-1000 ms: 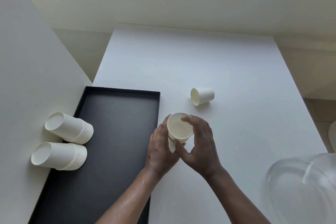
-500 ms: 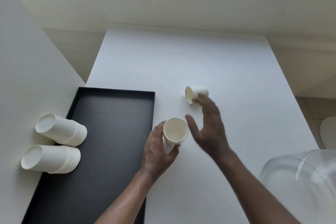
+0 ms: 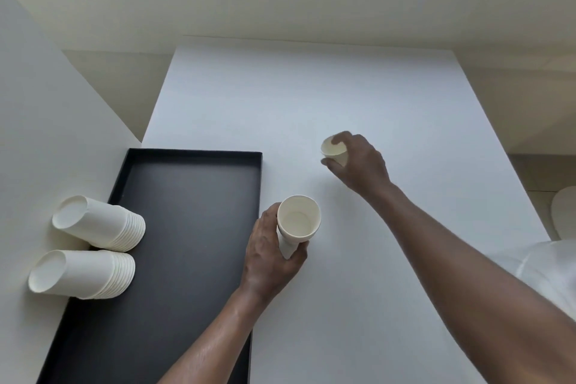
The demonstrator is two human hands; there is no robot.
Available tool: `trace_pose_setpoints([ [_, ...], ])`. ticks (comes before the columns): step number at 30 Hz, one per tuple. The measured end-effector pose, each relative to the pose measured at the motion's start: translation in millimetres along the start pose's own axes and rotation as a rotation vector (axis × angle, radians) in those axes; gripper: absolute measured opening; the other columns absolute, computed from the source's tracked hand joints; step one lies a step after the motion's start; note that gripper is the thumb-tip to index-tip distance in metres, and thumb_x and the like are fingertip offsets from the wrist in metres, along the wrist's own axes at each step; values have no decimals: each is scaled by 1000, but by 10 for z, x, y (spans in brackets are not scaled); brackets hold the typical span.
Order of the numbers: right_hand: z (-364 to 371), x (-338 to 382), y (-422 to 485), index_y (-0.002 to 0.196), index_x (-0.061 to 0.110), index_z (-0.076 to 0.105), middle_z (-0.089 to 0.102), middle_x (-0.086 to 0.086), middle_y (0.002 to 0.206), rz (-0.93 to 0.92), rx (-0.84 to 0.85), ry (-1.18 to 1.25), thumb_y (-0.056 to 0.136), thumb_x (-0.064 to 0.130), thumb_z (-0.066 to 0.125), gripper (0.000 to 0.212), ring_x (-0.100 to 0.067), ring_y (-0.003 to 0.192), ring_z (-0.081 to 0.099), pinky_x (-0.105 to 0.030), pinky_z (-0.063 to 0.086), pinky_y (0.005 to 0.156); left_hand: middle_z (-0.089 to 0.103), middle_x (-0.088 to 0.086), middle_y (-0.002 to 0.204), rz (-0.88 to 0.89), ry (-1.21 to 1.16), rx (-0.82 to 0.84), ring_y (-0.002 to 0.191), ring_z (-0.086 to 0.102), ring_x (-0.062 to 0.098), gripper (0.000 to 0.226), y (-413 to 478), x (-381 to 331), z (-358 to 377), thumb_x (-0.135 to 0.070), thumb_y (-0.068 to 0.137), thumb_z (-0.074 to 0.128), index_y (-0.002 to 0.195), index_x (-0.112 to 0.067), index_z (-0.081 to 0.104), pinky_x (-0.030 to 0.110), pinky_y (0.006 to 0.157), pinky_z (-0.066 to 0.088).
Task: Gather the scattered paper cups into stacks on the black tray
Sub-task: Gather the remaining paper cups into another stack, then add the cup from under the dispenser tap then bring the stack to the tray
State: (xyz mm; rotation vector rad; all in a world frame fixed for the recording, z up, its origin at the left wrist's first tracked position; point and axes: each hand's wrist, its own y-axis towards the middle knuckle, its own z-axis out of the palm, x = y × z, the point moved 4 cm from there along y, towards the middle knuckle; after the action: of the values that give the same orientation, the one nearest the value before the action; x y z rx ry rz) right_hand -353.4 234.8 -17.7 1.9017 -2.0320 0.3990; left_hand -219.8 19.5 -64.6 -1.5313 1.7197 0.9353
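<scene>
My left hand [image 3: 269, 254] grips a short stack of white paper cups [image 3: 297, 221] with its mouth facing up, just right of the black tray [image 3: 190, 227]. Farther back on the white table, my right hand [image 3: 358, 164] closes around a single white paper cup [image 3: 333, 148] lying on its side. Two longer cup stacks lie on their sides at the tray's left edge, mouths to the right: the upper stack [image 3: 99, 223] and the lower stack [image 3: 82, 274]. Both rest partly on the tray rim and lean on the white wall.
The white table [image 3: 311, 97] ends at a far edge and a right edge. A white wall panel [image 3: 46, 121] rises along the tray's left side. Clear plastic [image 3: 554, 271] and a pale round object [image 3: 565, 212] sit at the far right.
My right hand let go of the held stack and reached back and right to the lone cup, closing on it. My left hand kept the stack, shifting slightly.
</scene>
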Motion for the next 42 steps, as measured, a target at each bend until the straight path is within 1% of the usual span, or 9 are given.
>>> trace_pose_setpoints([
  [2, -211, 184, -289, 135, 31, 51, 63, 9, 126, -13, -127, 417, 85, 43, 76, 57, -18, 107, 63, -27, 52, 88, 56, -7, 135, -8, -16, 7, 122, 55, 13, 73, -10, -3, 7, -19, 78, 82, 143, -14, 48, 24, 101, 45],
  [5, -417, 571, -827, 149, 35, 39, 51, 26, 144, -199, -248, 658, 86, 44, 75, 73, -3, 120, 61, -16, 51, 93, 56, -8, 138, -35, -37, 8, 122, 58, 16, 78, -22, -14, 9, -22, 77, 84, 144, -18, 45, 35, 99, 52],
  [10, -168, 775, -1287, 153, 13, 43, 56, 4, 144, -295, -187, 529, 86, 31, 80, 79, -9, 130, 54, -30, 46, 107, 57, -17, 129, -39, -43, 0, 112, 62, 10, 71, -5, -51, 35, -29, 81, 81, 139, -30, 40, 21, 90, 51],
  [13, 4, 746, -1365, 150, 14, 47, 58, 1, 142, -307, -188, 402, 82, 28, 81, 77, -17, 132, 53, -40, 45, 108, 61, -17, 120, -66, -38, -21, 108, 61, 6, 62, -5, -12, 86, -26, 82, 79, 134, -29, 46, 28, 90, 54],
  [16, 165, 685, -1416, 150, 16, 47, 55, 1, 146, -303, -173, 299, 82, 33, 78, 77, -18, 137, 49, -42, 42, 110, 55, -29, 112, -90, -22, -14, 104, 55, -6, 61, -18, -7, 108, -35, 79, 75, 132, -36, 44, 5, 85, 41],
  [26, 292, 498, -1636, 160, 22, 25, 31, 3, 165, -206, -18, 383, 90, 48, 68, 87, -11, 153, 27, -43, 35, 119, 63, -25, 112, -156, -107, 46, 100, 64, -1, 57, -62, -95, 141, -53, 70, 75, 119, -51, 45, 24, 75, 53],
  [33, 135, 310, -2161, 161, 32, 18, 33, 13, 161, 7, -73, 542, 88, 60, 64, 91, -1, 145, 34, -19, 35, 110, 64, -25, 114, -177, -165, 161, 101, 65, 0, 61, -394, -275, 228, -40, 72, 83, 115, -59, 44, 24, 74, 51],
  [38, 112, 0, -2748, 158, 38, 21, 36, 14, 157, 231, -99, 563, 89, 60, 63, 85, -7, 142, 41, -25, 41, 106, 62, -13, 124, -126, -190, 267, 109, 66, 16, 60, -752, -436, 375, -33, 80, 83, 127, -42, 47, 44, 85, 58],
  [42, 123, -198, -3179, 157, 39, 24, 41, 13, 153, 391, -119, 612, 90, 59, 64, 80, -3, 134, 46, -18, 39, 104, 60, -11, 128, -71, -165, 302, 115, 61, 14, 64, -988, -527, 468, -31, 81, 83, 133, -32, 47, 40, 89, 56],
])
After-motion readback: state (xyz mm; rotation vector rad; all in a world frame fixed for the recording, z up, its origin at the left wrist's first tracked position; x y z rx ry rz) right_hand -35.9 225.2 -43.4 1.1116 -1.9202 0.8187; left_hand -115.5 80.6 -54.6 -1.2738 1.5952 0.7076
